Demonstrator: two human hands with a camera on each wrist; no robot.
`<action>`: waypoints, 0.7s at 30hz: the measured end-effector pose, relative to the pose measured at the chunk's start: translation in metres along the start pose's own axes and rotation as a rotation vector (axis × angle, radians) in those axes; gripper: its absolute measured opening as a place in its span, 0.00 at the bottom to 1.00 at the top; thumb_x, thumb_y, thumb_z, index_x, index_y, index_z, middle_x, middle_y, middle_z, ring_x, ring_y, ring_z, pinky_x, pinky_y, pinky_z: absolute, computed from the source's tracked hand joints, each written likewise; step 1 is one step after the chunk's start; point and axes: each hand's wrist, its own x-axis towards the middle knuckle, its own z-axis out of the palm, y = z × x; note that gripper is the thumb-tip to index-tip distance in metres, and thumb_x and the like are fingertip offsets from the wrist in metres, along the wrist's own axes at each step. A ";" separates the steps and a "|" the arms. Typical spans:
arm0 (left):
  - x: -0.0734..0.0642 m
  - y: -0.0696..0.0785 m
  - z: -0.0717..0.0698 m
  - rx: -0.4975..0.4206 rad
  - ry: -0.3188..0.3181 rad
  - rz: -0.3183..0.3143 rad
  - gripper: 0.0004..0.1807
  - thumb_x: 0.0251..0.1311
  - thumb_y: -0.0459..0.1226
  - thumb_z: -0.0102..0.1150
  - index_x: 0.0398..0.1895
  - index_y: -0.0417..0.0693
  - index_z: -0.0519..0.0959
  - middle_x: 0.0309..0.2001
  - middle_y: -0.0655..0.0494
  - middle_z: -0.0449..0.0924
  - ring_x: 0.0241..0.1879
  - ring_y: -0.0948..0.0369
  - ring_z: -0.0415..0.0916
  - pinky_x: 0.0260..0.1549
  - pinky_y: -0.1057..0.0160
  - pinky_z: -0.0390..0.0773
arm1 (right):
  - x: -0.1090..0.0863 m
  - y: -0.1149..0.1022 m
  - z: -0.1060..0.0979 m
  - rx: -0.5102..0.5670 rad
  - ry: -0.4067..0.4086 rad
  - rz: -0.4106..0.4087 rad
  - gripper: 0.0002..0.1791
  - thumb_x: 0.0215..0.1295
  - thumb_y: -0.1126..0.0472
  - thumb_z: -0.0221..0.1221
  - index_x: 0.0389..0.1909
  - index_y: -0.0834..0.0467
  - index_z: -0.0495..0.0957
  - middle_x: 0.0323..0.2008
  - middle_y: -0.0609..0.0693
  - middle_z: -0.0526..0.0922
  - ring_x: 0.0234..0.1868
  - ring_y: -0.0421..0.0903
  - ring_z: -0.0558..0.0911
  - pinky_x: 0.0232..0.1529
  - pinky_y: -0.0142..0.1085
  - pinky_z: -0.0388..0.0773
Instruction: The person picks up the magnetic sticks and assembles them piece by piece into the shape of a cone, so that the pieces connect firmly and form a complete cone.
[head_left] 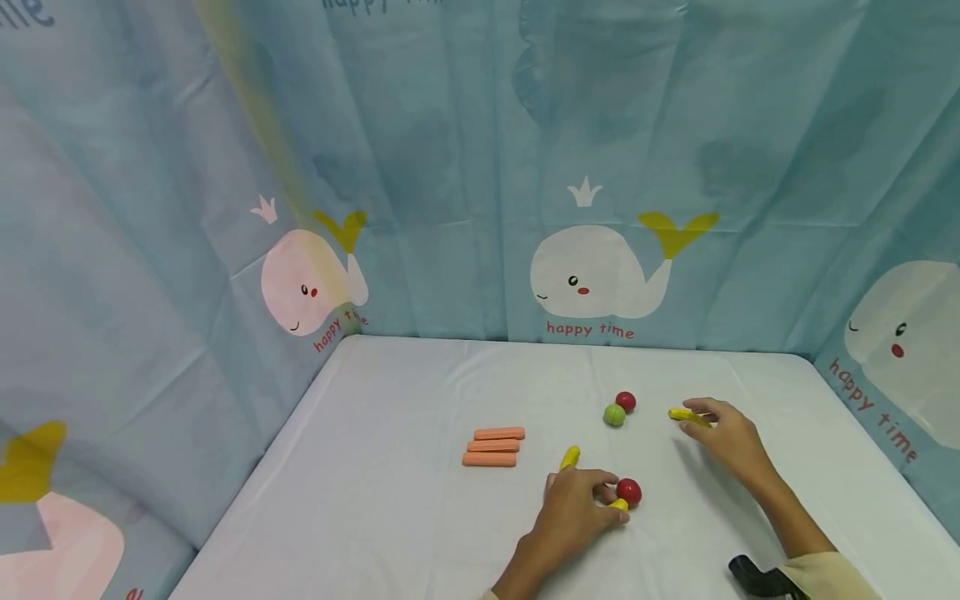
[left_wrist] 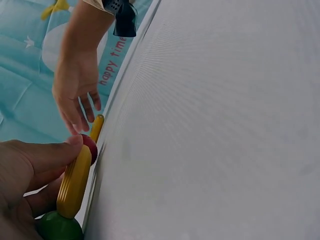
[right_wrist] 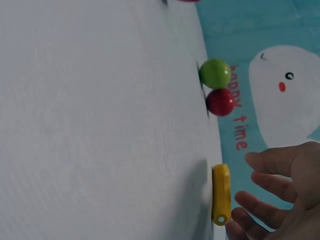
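Observation:
My left hand [head_left: 573, 504] bends over the table and pinches a yellow ridged piece, like a small toy banana [left_wrist: 75, 182], between thumb and fingers. A red ball [head_left: 630, 492] sits right at these fingertips. In the left wrist view a green ball [left_wrist: 60, 227] lies by the piece's lower end. Another yellow piece [head_left: 571, 457] pokes out beyond the left knuckles, partly hidden. At the right, my right hand [head_left: 723, 433] spreads its fingers around a third yellow piece [right_wrist: 221, 195]; the right wrist view shows that piece on the table beside the parted fingertips.
Three orange sticks [head_left: 491, 446] lie side by side left of the hands. Farther back, a light green ball [head_left: 614, 415] touches a red ball [head_left: 626, 402]. A black device [head_left: 761, 577] is strapped at the right sleeve. Blue whale-print curtains [head_left: 435, 275] surround the white table [head_left: 360, 500].

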 end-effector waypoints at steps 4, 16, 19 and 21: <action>0.000 -0.001 0.000 -0.016 0.001 0.004 0.21 0.52 0.42 0.84 0.51 0.60 0.91 0.28 0.81 0.83 0.46 0.74 0.73 0.48 0.61 0.66 | 0.004 0.006 -0.001 -0.012 -0.017 0.020 0.26 0.75 0.57 0.63 0.66 0.69 0.75 0.63 0.74 0.77 0.63 0.73 0.75 0.57 0.66 0.77; -0.001 -0.005 0.001 -0.080 0.018 0.049 0.20 0.52 0.42 0.84 0.49 0.60 0.91 0.29 0.80 0.85 0.40 0.82 0.79 0.51 0.56 0.61 | 0.012 0.016 -0.001 -0.050 -0.001 0.009 0.20 0.71 0.63 0.64 0.58 0.71 0.80 0.50 0.71 0.84 0.49 0.66 0.84 0.40 0.48 0.82; -0.001 -0.006 0.002 -0.107 0.018 0.053 0.19 0.52 0.41 0.84 0.49 0.59 0.91 0.29 0.80 0.85 0.36 0.83 0.79 0.51 0.56 0.60 | 0.013 0.016 -0.001 -0.059 -0.008 0.021 0.20 0.69 0.64 0.66 0.56 0.72 0.81 0.47 0.70 0.85 0.45 0.63 0.84 0.37 0.46 0.81; -0.002 -0.006 0.002 -0.123 0.020 0.056 0.19 0.52 0.40 0.84 0.49 0.58 0.91 0.29 0.79 0.85 0.33 0.83 0.79 0.50 0.57 0.60 | 0.013 0.016 -0.002 -0.064 -0.016 0.034 0.20 0.68 0.64 0.66 0.55 0.73 0.81 0.45 0.70 0.85 0.43 0.60 0.84 0.37 0.46 0.81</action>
